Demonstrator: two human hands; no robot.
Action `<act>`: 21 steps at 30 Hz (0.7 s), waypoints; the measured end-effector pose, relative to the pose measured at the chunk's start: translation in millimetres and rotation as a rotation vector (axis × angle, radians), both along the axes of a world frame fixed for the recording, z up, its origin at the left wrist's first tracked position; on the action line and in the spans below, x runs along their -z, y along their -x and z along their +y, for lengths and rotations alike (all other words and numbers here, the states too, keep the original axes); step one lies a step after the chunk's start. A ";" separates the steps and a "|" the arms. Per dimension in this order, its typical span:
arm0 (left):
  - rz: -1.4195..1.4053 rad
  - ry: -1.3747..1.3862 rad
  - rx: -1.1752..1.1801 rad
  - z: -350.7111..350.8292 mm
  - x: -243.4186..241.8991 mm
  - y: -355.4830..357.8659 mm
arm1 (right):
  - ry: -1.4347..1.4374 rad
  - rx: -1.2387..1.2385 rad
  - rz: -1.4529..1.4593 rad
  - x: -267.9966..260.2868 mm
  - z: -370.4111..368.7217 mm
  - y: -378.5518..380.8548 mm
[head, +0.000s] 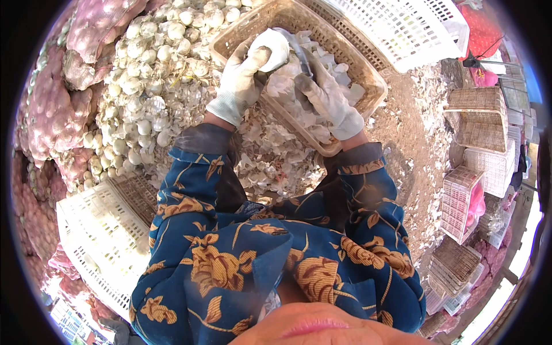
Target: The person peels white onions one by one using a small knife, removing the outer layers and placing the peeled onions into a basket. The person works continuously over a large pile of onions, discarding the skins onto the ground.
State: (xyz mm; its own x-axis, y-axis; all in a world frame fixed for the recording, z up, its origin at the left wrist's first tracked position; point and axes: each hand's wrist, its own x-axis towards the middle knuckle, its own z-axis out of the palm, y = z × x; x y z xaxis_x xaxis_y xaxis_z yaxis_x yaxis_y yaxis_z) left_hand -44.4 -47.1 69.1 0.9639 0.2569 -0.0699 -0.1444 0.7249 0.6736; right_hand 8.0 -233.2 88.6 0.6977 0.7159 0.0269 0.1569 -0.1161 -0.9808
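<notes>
My left hand (243, 75), in a whitish knit glove with grey stained fingers, holds a large white onion (271, 49) above the crate's near left part. My right hand (321, 92), in a similar glove, grips a tool with a curved metal part (293, 41) that reaches close to the onion's right side; its handle is mostly hidden by my fingers. Both hands are over a brown-stained plastic crate (375, 88), which holds many pale onion layers or peels (345, 79). Whether the metal touches the onion, I cannot tell.
A heap of onions (144, 86) lies to the left, beside filled pink mesh bags (51, 103). Peels (276, 161) cover the ground before me. White crates (101, 224) (409, 30) stand at lower left and upper right. More crates (478, 120) line the right side.
</notes>
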 end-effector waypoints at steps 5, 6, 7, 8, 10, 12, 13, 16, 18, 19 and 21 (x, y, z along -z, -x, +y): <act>-0.077 -0.027 0.054 -10.9 3.5 1.1 | -0.056 0.076 -0.072 9.4 14.1 -1.8; -0.022 -0.019 0.050 -10.8 2.8 1.1 | -0.020 0.109 -0.082 7.9 16.7 -2.5; -0.060 -0.005 0.069 -9.8 1.7 2.0 | 0.034 0.139 -0.048 5.0 16.5 -2.3; -0.059 0.008 0.081 -8.0 -0.2 2.6 | 0.014 0.148 0.012 1.8 16.6 -1.9; -0.084 0.035 0.128 -5.3 -3.5 4.7 | 0.006 0.167 0.221 -5.9 10.2 -0.2; -0.171 0.087 0.202 -2.1 -5.2 7.0 | -0.004 0.165 0.228 -9.6 6.7 1.5; -0.133 0.075 0.196 -1.4 -4.8 7.0 | -0.041 0.135 0.222 -9.4 5.7 2.3; -0.117 0.101 0.189 -1.5 1.4 -0.5 | -0.036 0.142 0.041 -2.6 6.3 -0.4; -0.048 0.132 0.153 -2.5 7.6 -6.9 | -0.099 0.120 -0.037 6.0 9.4 -1.6; -0.035 0.087 0.135 -2.1 10.5 -8.2 | -0.081 0.125 -0.051 9.2 9.2 -3.2; 0.083 0.010 0.083 -2.6 14.4 -8.6 | -0.043 0.135 -0.078 13.5 9.0 -6.6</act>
State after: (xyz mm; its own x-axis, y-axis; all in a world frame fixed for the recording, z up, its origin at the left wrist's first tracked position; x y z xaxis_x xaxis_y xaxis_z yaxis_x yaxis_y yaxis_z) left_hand -35.7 -49.7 54.7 0.9726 0.1756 -0.1526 -0.0277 0.7387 0.6734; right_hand 14.5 -224.2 75.1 0.7824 0.6125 0.1129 0.2181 -0.0996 -0.9708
